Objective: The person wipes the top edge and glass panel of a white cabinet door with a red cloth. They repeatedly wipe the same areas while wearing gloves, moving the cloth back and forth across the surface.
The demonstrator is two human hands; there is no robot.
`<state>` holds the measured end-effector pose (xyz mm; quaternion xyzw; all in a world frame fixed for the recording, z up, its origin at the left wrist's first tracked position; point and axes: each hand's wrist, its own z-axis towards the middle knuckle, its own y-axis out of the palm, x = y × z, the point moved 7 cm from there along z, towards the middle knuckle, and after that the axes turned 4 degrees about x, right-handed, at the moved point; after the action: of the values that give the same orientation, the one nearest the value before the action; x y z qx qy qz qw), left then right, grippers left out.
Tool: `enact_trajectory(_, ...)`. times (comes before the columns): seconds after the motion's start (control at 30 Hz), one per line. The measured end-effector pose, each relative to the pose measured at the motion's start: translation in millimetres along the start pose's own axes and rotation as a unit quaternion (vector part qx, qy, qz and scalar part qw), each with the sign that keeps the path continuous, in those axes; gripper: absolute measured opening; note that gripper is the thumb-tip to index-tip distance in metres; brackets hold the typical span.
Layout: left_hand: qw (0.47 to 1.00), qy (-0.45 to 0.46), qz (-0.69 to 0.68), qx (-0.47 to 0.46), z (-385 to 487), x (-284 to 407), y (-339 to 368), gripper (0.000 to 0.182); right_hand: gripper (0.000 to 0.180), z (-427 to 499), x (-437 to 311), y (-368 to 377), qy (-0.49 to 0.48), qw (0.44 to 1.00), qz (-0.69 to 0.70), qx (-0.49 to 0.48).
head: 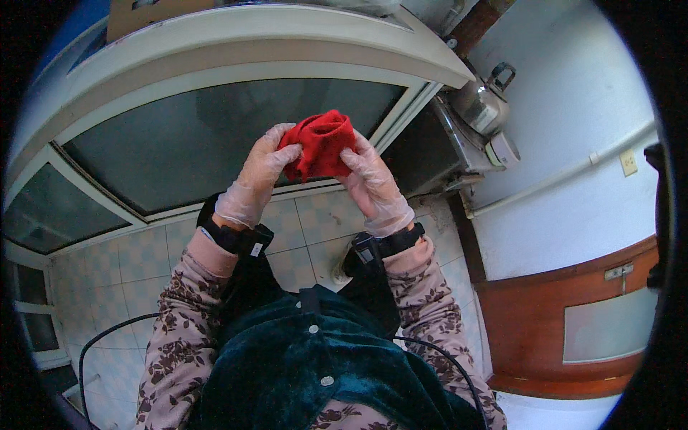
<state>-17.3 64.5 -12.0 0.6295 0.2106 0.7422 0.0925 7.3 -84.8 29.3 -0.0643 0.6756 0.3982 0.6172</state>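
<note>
A crumpled red cloth [322, 142] is held up between both hands, in front of a cabinet's dark glass door [231, 134]. My left hand [263, 166], in a clear plastic glove, pinches its left side with the thumb in front. On the right side my right hand [371, 180], gloved the same way, grips it with the thumb pressed to the front. The fingers behind the cloth are mostly hidden. Each wrist wears a black strap with a small device.
A white counter edge [258, 45] runs above the glass doors, with a cardboard box [156, 19] on top. To the right stand a metal kettle [481, 105] and a white container [502, 150]. A wooden door [527, 322] is at lower right; tiled floor [290, 226] lies below.
</note>
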Motion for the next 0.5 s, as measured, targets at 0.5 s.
enact_trajectory(0.5,0.999,0.016,0.011,-0.036,-6.3,-12.8,-0.8,0.043,0.037,9.0,22.4,-3.4,0.056,0.99,-0.048,0.119)
